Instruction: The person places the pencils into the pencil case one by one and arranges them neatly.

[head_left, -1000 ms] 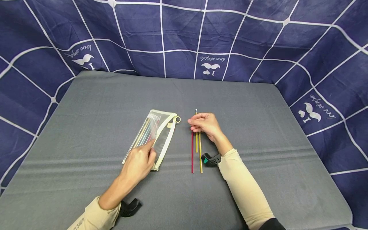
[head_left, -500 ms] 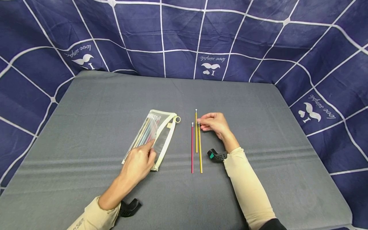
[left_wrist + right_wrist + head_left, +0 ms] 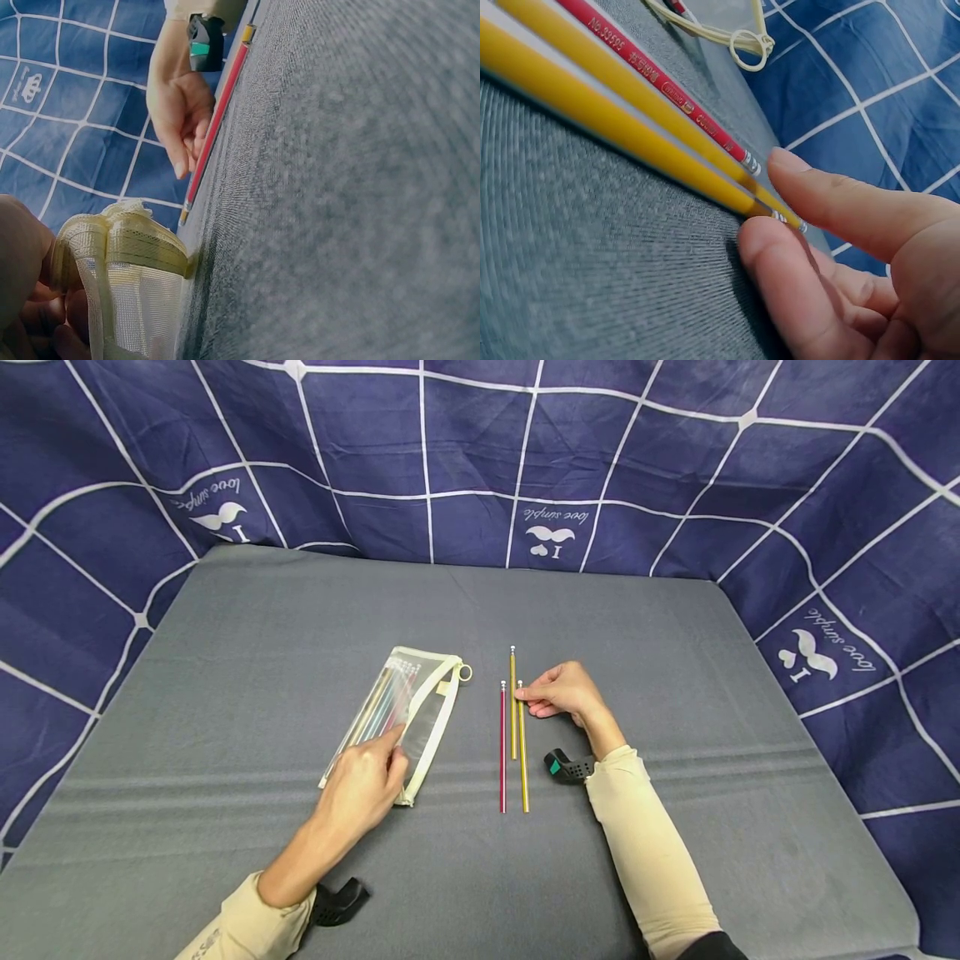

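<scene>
The left hand (image 3: 362, 785), any pinch unclear, seemingly steadies the mesh pouch (image 3: 397, 703) on the tabletop (image 3: 645, 635), while the right hand (image 3: 566, 692), thumb and forefinger parted, touches the rightmost yellow pencil (image 3: 523, 752), perhaps aligning it.

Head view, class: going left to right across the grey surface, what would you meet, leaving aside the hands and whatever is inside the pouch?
Pouch, pouch's ring, red pencil, farther yellow pencil, nearer yellow pencil.

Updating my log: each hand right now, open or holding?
Left hand: holding the pouch by its edge.
Right hand: open, fingertips at the end of the nearer yellow pencil.
</scene>
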Available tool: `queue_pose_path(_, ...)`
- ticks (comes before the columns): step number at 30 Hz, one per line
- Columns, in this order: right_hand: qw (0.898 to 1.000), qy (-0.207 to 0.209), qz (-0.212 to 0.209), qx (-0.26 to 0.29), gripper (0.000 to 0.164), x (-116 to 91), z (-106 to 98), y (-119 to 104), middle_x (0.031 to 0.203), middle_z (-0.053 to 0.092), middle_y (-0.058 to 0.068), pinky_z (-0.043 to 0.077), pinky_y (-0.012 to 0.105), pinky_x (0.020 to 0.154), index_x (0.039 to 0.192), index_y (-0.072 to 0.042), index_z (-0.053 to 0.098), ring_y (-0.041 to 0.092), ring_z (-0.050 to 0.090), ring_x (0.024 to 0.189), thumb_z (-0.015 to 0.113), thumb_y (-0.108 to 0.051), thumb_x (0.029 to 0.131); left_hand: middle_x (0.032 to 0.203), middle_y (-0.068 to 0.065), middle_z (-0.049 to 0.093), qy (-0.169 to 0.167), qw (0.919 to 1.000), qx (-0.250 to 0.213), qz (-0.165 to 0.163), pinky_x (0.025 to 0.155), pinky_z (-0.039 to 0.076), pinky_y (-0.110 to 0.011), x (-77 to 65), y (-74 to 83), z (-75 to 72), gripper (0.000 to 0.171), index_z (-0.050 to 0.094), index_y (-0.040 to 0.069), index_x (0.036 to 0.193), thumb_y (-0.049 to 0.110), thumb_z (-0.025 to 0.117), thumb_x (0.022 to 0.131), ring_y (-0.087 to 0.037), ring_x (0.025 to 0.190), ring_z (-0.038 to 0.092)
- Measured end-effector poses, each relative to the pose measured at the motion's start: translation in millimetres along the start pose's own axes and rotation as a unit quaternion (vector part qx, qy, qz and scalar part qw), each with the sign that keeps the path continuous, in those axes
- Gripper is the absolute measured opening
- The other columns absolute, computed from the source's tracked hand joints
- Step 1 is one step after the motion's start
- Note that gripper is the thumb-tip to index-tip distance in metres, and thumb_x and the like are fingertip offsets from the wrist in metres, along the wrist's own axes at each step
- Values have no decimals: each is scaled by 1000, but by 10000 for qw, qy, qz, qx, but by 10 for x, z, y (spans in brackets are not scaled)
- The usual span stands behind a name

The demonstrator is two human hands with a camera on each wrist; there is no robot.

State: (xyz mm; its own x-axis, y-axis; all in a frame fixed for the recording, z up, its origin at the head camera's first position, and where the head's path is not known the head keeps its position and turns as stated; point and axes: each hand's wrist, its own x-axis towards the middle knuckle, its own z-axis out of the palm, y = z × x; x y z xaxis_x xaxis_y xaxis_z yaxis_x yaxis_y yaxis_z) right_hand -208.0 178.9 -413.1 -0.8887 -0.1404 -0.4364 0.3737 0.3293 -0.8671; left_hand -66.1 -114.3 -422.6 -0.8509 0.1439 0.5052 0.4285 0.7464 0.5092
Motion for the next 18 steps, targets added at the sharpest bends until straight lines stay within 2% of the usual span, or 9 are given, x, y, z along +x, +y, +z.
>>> queue_pose_path(10,9994,-130,126,-304,21,-39,26,-53,65,68,6,53,23,50,89,10,69,8,63,48,81,-3,78,82,-20,70,-3,10000,-34,32,58,52,-48,3,-1,1,32,69,-10,110,-3,58,81,-32,65,67)
queue_pose_path(18,9988,-151,107,-461,23,-37,26,-52,63,67,6,54,24,51,90,12,69,9,63,49,81,-3,78,84,-20,71,-29,10000,-46,25,59,52,-48,-1,0,1,32,69,-10,110,-2,58,81,-32,66,67)
